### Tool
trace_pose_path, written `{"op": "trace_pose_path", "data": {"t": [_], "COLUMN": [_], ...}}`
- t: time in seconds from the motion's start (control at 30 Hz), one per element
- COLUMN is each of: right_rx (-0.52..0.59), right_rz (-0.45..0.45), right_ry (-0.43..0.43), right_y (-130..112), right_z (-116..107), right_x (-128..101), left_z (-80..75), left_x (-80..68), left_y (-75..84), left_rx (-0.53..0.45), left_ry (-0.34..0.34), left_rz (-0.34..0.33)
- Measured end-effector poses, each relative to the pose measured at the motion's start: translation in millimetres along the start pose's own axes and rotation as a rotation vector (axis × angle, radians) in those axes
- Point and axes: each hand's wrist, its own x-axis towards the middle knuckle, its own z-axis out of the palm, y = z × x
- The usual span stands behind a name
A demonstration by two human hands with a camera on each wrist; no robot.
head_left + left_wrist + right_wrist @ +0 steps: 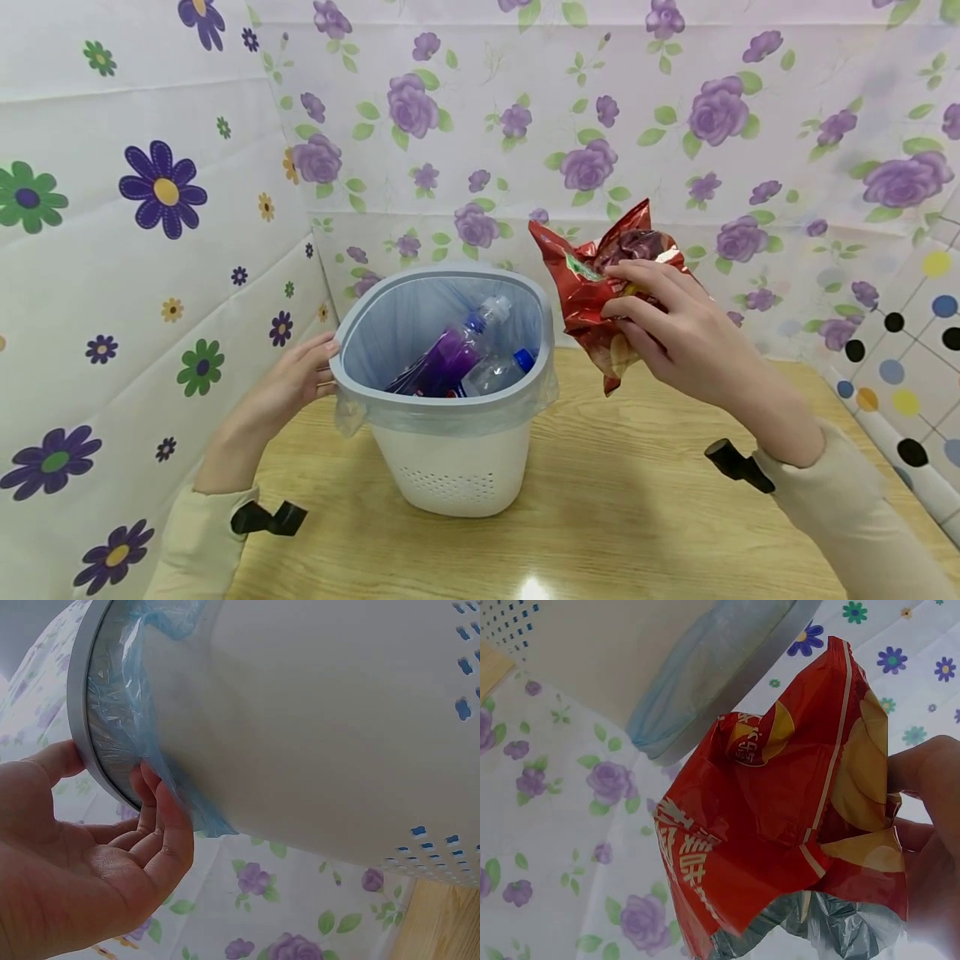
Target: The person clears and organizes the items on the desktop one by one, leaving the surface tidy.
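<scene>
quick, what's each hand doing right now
Left hand: fingers curled round the grey rim of the bin, gripping it.
Right hand: grip closed on the crumpled red snack bag, beside the bin.

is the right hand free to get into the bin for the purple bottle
Probably not yet: the right hand grips a red snack bag beside the bin. The bin's mouth is open above the purple bottle.
</scene>
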Motion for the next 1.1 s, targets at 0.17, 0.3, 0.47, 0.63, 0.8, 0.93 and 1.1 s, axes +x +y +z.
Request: {"op": "trace_pose_path", "data": {"t": [0.17,0.3,0.47,0.63,0.8,0.93,1.1], "right_rx": [0.005,0.023,0.051,0.064,0.066,0.021,-0.014], "right_rz": [-0.018,-0.035,-0.047,-0.067,-0.088,-0.1,-0.105], "right_ry": [0.001,0.01,-0.002,0.008,0.016,0.01,0.021], "right_y": [-6,-9,-10,-12,-15,-18,-21], "right_z": [2,5,10,12,14,15,17], "right_x": [12,19,25,30,38,44,50], "left_z": [0.1,0.1,0.1,0.2,0.0,-0.5,-1.1], "left_x": [1.2,1.5,1.0,1.1,1.2,0.8,0.4], "left_y": [-0.9,-1.3,-1.6,-1.5,-1.2,-1.4,-1.9], "left_rx": [-0.004,-0.006,-0.012,-0.007,-0.007,-0.01,0.0], "left_ry": [-0.011,-0.018,-0.02,-0.008,0.001,-0.002,-0.009], "left_rz": [-0.01,-0.006,-0.009,-0.02,-0.026,-0.016,-0.004]}}
